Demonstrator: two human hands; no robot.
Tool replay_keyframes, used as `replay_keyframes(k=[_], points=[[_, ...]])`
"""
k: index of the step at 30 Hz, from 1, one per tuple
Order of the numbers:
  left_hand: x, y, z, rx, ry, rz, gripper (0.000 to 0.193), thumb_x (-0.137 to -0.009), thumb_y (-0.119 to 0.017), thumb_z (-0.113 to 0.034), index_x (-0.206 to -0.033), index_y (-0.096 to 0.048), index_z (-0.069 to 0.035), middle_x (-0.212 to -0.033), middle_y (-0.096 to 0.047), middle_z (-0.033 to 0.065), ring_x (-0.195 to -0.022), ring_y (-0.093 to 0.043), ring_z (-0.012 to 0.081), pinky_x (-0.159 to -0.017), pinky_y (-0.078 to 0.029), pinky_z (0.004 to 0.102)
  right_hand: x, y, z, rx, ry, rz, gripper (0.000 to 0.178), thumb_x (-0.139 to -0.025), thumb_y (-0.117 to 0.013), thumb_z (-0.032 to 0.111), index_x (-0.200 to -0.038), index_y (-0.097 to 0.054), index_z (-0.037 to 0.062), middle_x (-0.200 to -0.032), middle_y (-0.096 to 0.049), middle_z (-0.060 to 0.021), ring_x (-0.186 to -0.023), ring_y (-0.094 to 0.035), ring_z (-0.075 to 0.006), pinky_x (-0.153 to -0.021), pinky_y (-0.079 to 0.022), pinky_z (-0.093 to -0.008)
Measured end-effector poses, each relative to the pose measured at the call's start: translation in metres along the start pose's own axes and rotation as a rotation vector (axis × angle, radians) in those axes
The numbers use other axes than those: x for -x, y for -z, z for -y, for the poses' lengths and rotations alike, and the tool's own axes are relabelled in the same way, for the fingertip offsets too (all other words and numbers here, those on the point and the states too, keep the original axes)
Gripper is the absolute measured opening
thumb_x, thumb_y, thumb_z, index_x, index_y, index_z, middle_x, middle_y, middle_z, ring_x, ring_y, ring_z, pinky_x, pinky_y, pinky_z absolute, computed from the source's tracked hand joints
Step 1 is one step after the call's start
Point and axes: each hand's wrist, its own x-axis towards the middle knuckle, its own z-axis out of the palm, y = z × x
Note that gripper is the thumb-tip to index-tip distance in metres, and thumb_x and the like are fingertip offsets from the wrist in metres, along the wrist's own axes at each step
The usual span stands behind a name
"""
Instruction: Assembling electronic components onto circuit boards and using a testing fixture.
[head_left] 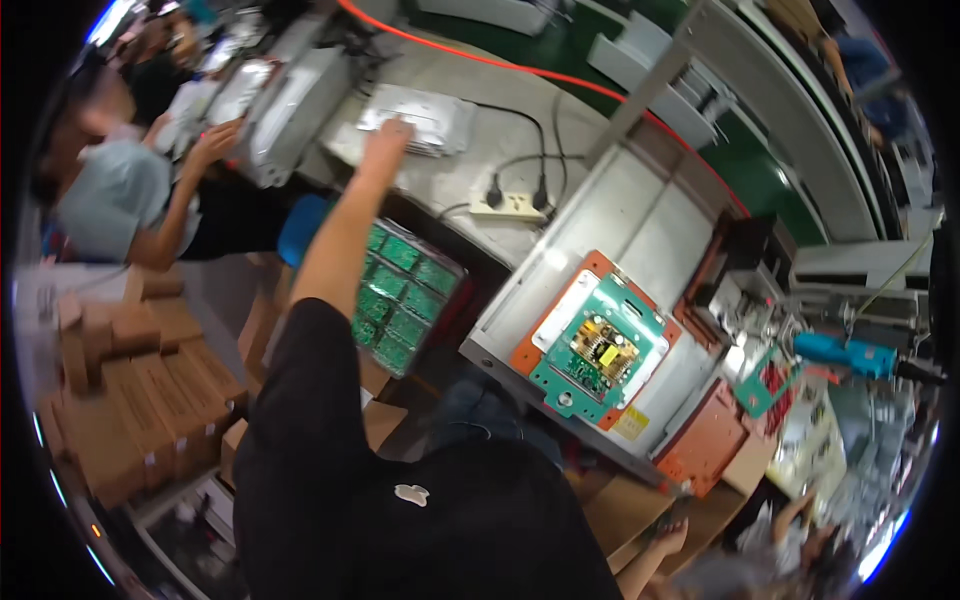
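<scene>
The person's left hand (pixel 394 132) reaches forward to a white stack (pixel 432 112) on the counter (pixel 450 182), fingers touching it; whether they grip, I can't tell. The right hand (pixel 669 541) is low, near cardboard (pixel 622 510), its fingers' state unclear.

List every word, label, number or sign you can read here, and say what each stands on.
No lettering is legible.
Yellow label on the metal tray: too small to read.
Brown cartons: faint markings, too blurred.
Black shirt: pale emblem, no letters visible.
</scene>
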Motion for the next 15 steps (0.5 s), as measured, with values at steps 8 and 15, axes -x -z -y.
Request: replay_keyframes(k=[8,15], points=[[-0.041,0.041,0.071,0.318,-0.375,-0.018,0.029,-0.071,-0.070,-0.008,-0.099,-0.064,-0.004,-0.099,-0.064,0.0158,-0.093,-0.062,0.0366,-0.075,-0.050,0.0457,0.165,-0.015,0.001,0.192,0.099,-0.141,0.016,-0.098,-0.058,0.020,-0.103,-0.066,0.0062,-0.072,-0.055,0.0062,-0.061,-0.053,-0.0067,-0.054,-0.042,-0.0217],[-0.029,0.230,-0.053,0.809,-0.296,-0.052,0.021,-0.082,-0.069,0.004,-0.101,-0.065,-0.002,-0.090,-0.062,0.0054,-0.079,-0.058,0.0118,-0.067,-0.045,0.0232,0.196,-0.029,-0.045,-0.007,0.161,-0.235,0.018,-0.096,-0.062,0.015,-0.108,-0.069,0.0053,-0.068,-0.053,0.0019,-0.053,-0.047,-0.0078,-0.044,-0.037,-0.0221]])
